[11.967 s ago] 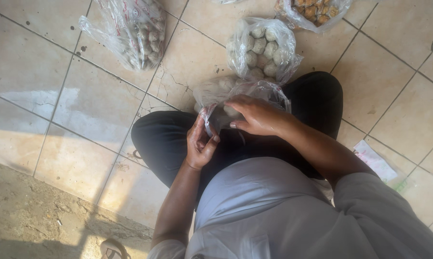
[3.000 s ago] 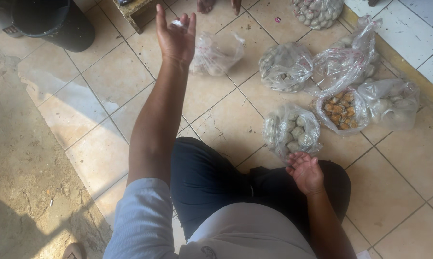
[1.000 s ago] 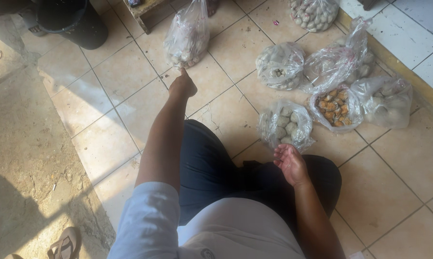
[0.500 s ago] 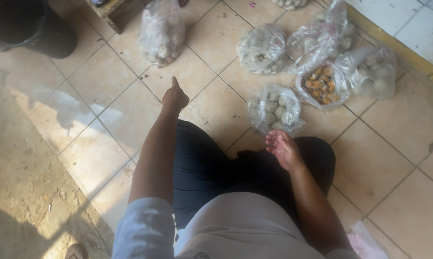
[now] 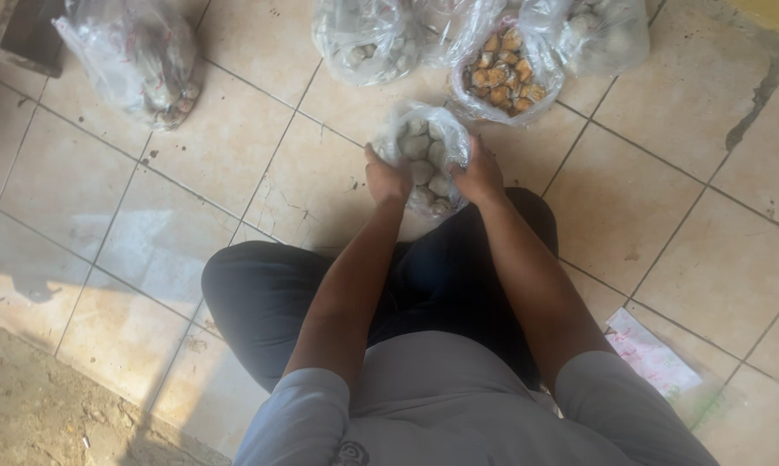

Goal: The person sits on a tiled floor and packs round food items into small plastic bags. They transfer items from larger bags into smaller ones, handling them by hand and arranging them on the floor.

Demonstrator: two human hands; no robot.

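Scene: a person seated cross-legged on a tiled floor (image 5: 691, 250), seen from above
Left hand: left hand (image 5: 386, 179) curled around the left side of a clear plastic bag of grey-white balls (image 5: 424, 155)
Right hand: right hand (image 5: 479, 176) closed on the bag's right side, opposite the left
Bag position: on the floor just past the knees, straight ahead, held between both hands, equally near to each; mouth facing up
Nearby: a bag of browned pieces (image 5: 506, 71) just beyond, more pale-ball bags (image 5: 364, 39) alongside, another bag (image 5: 139, 60) well apart at far left
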